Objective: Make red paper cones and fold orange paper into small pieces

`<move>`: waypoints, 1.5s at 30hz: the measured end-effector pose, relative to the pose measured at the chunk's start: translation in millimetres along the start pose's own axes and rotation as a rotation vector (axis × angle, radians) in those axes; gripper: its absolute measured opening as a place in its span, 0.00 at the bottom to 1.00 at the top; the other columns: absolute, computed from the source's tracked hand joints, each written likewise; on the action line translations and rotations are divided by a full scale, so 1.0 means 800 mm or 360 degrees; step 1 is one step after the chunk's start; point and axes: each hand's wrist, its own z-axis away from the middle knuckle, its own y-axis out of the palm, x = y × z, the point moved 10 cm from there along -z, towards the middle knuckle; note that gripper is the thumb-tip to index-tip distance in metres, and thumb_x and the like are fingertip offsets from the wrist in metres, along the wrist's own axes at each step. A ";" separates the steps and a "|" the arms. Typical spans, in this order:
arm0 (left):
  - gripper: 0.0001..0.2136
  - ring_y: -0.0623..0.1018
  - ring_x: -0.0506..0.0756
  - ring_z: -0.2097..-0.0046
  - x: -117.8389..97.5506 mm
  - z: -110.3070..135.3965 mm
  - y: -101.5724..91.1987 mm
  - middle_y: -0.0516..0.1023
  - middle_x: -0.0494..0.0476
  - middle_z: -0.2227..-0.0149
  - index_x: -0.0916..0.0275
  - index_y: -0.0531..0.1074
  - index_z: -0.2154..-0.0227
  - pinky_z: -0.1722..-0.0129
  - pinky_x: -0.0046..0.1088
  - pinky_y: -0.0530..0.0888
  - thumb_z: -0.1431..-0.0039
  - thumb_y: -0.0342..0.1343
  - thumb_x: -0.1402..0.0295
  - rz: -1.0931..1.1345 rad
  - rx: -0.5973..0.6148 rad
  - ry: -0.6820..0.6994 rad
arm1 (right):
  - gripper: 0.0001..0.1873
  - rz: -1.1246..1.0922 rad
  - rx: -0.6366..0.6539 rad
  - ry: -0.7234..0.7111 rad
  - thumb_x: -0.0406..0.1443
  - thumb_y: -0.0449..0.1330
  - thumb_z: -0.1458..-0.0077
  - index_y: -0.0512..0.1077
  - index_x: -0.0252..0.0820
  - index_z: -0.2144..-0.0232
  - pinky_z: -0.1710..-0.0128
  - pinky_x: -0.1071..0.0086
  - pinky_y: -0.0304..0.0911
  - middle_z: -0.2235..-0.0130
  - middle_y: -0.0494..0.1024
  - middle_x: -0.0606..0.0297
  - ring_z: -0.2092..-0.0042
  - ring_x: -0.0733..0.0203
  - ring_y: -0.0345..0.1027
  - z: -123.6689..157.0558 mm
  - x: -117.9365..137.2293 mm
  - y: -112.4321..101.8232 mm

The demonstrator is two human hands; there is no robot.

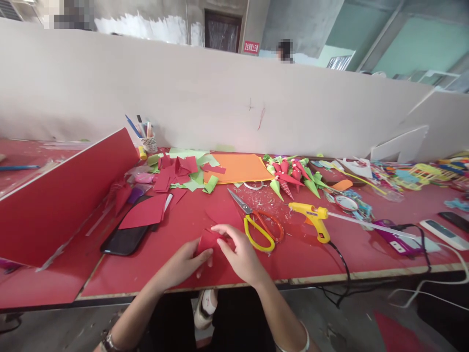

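Hands: the left hand (185, 261) pinches the lower-left edge of a red paper piece (208, 240). The right hand (242, 254) curls over its right side, fingertips nipping the top edge.
Where: low over the near edge of the red table (300, 254).
Nearby: yellow-handled scissors (256, 222) just right of the hands, a yellow glue gun (315, 217) beyond them, and red and green paper cones (289, 178) toward the back.
Doing it well: the paper appears to be being curled. Light, even grips and matched edges should bend it without creasing.

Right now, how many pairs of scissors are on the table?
1. The yellow-and-orange-handled scissors lie on the red table between the right hand and the yellow glue gun. Others may be hidden under the paper scraps.
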 end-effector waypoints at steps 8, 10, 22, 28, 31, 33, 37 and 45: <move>0.20 0.61 0.44 0.85 0.005 -0.018 -0.036 0.63 0.45 0.82 0.65 0.65 0.75 0.85 0.20 0.58 0.43 0.41 0.52 0.0087 -0.0055 -0.0102 | 0.17 0.1321 -0.0333 0.0355 0.31 0.52 0.48 0.64 0.37 0.55 0.56 0.58 0.61 0.59 0.70 0.54 0.55 0.50 0.62 0.016 -0.056 -0.087; 0.21 0.62 0.44 0.85 0.004 -0.024 -0.049 0.63 0.46 0.82 0.65 0.64 0.77 0.84 0.20 0.58 0.43 0.41 0.51 0.0049 -0.0056 -0.0098 | 0.18 0.1512 -0.0248 0.0473 0.30 0.54 0.50 0.64 0.36 0.55 0.58 0.60 0.62 0.58 0.68 0.53 0.55 0.49 0.62 0.022 -0.079 -0.091; 0.22 0.63 0.45 0.83 -0.008 -0.042 -0.084 0.60 0.45 0.86 0.65 0.62 0.83 0.81 0.20 0.60 0.43 0.42 0.52 -0.0048 -0.0052 0.0001 | 0.12 0.1578 -0.0015 0.0694 0.31 0.52 0.52 0.65 0.32 0.62 0.60 0.64 0.61 0.64 0.71 0.53 0.59 0.51 0.66 0.009 -0.127 -0.095; 0.23 0.63 0.45 0.84 -0.010 -0.037 -0.089 0.62 0.46 0.87 0.64 0.60 0.85 0.81 0.21 0.60 0.44 0.42 0.52 -0.0001 -0.0041 -0.0016 | 0.11 0.1410 -0.0097 0.0664 0.34 0.51 0.51 0.63 0.34 0.64 0.61 0.62 0.60 0.63 0.72 0.52 0.59 0.49 0.66 0.014 -0.125 -0.099; 0.23 0.64 0.45 0.84 -0.015 -0.035 -0.095 0.62 0.46 0.87 0.64 0.61 0.85 0.80 0.21 0.61 0.44 0.43 0.52 0.0048 -0.0045 -0.0036 | 0.13 0.1080 -0.0264 0.0689 0.40 0.51 0.49 0.62 0.37 0.62 0.62 0.62 0.61 0.62 0.72 0.53 0.58 0.50 0.66 0.025 -0.119 -0.109; 0.21 0.65 0.45 0.84 -0.020 -0.035 -0.098 0.64 0.46 0.85 0.65 0.65 0.81 0.80 0.21 0.62 0.44 0.45 0.53 0.0136 -0.0040 -0.0042 | 0.16 0.0737 -0.0353 0.0706 0.44 0.51 0.49 0.62 0.40 0.62 0.62 0.62 0.61 0.62 0.71 0.56 0.59 0.52 0.66 0.030 -0.114 -0.112; 0.18 0.66 0.45 0.83 -0.031 -0.039 -0.101 0.68 0.47 0.81 0.66 0.69 0.73 0.77 0.22 0.65 0.44 0.46 0.55 0.0284 -0.0009 -0.0012 | 0.15 -0.0235 -0.0375 0.0696 0.48 0.54 0.51 0.62 0.43 0.68 0.69 0.70 0.62 0.70 0.67 0.65 0.69 0.62 0.63 0.023 -0.103 -0.088; 0.19 0.65 0.44 0.84 -0.044 -0.043 -0.106 0.66 0.46 0.82 0.65 0.65 0.80 0.80 0.21 0.63 0.45 0.47 0.54 0.0346 -0.0003 -0.0021 | 0.17 -0.1115 -0.0342 0.0690 0.50 0.51 0.47 0.60 0.44 0.74 0.84 0.77 0.53 0.80 0.56 0.73 0.82 0.71 0.48 -0.005 -0.084 -0.051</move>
